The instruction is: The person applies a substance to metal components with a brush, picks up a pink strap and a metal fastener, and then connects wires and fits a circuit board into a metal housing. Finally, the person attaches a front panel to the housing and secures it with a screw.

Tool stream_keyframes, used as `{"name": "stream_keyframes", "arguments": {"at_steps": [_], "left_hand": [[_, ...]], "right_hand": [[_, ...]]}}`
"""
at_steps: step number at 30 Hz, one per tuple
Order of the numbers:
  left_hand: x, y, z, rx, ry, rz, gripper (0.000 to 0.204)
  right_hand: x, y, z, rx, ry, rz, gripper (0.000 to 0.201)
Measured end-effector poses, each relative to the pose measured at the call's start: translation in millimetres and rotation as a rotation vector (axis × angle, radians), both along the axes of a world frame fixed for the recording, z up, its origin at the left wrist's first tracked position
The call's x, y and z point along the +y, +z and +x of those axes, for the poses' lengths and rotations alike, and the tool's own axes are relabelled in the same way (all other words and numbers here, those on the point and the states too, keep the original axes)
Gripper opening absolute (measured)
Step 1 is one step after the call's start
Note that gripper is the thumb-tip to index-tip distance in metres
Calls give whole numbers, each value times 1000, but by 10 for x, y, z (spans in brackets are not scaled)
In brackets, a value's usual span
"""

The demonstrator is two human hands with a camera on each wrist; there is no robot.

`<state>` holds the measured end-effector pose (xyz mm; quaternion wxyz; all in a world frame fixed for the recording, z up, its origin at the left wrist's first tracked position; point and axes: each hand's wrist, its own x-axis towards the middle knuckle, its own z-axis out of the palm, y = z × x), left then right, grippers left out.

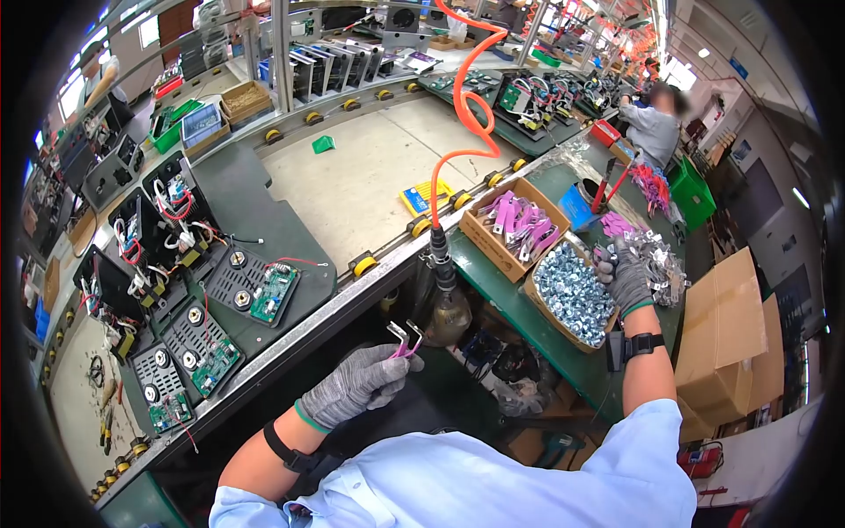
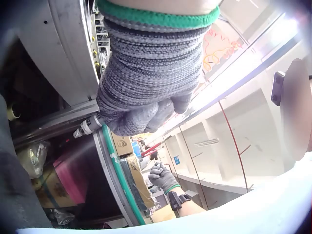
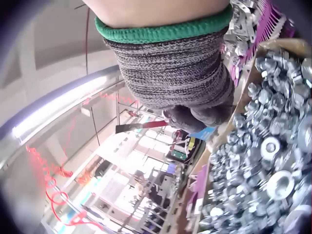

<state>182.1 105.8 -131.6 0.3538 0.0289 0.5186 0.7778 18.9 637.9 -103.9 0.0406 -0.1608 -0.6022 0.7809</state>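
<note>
Both hands wear grey knit gloves with green cuffs. My left hand (image 1: 361,385) pinches metal terminals with purple sleeves (image 1: 405,341) in front of the bench edge; its own view (image 2: 151,83) hides them behind the glove. My right hand (image 1: 628,280) is over the right edge of the box of silver screws (image 1: 572,295), beside a heap of metal clips (image 1: 664,268). In the right wrist view the right hand (image 3: 180,83) has curled fingers next to the screws (image 3: 273,141); whether they hold anything is hidden.
A carton of purple-sleeved parts (image 1: 519,224) stands behind the screws. An air tool (image 1: 444,282) hangs on an orange coiled hose (image 1: 462,101). Circuit boards on black plates (image 1: 216,361) lie at left. An open cardboard box (image 1: 722,334) is at right; another person (image 1: 653,128) sits further back.
</note>
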Motion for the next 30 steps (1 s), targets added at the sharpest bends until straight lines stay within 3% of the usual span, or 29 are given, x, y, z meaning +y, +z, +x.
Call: {"name": "stream_keyframes", "arguments": {"at_steps": [1, 4, 8, 9, 11, 12, 13, 14, 16, 18, 20, 22, 24, 28, 30], "left_hand": [[0, -4, -1, 0, 2, 12, 51], [-10, -9, 6, 6, 6, 21, 54], [-55, 68, 42, 30, 40, -6, 53], [-75, 104, 41, 31, 52, -16, 53], [-204, 212, 100, 61, 72, -43, 47], [-251, 191, 136, 87, 122, -49, 43], [-325, 207, 194, 101, 190, -95, 42], [-439, 175, 281, 141, 252, -95, 42], [-600, 252, 497, 264, 421, -172, 42], [-821, 251, 725, 238, 576, -168, 48], [-988, 293, 950, 269, 756, -224, 47], [-1096, 377, 1162, 258, 945, -275, 44], [-1149, 418, 1343, 303, 1081, -264, 39], [-1229, 602, 1752, 225, 1273, -481, 35], [-1228, 648, 1910, 334, 1313, -551, 35]], "right_hand": [[11, 10, 16, 1, -4, 0, 34], [0, 30, 69, 5, 119, -494, 49], [-120, 58, 136, 39, 116, -442, 50], [-71, -26, 127, 76, 224, -531, 41], [-125, -30, 137, 239, 374, -135, 42], [-488, 262, 364, 155, 287, 82, 48], [-817, 431, 485, 108, 321, -89, 52], [-1189, 538, 606, 148, 371, -36, 41], [-1759, 551, 723, 208, 494, 125, 40], [-2333, 415, 817, 142, 650, 18, 45], [-3072, 464, 985, 218, 972, 128, 49], [-3739, 572, 1134, 116, 1270, 16, 44], [-4305, 520, 1262, 127, 1429, 32, 38], [-5140, 547, 1580, 196, 1580, -45, 32], [-5472, 536, 1802, 320, 1581, 14, 33]]}}
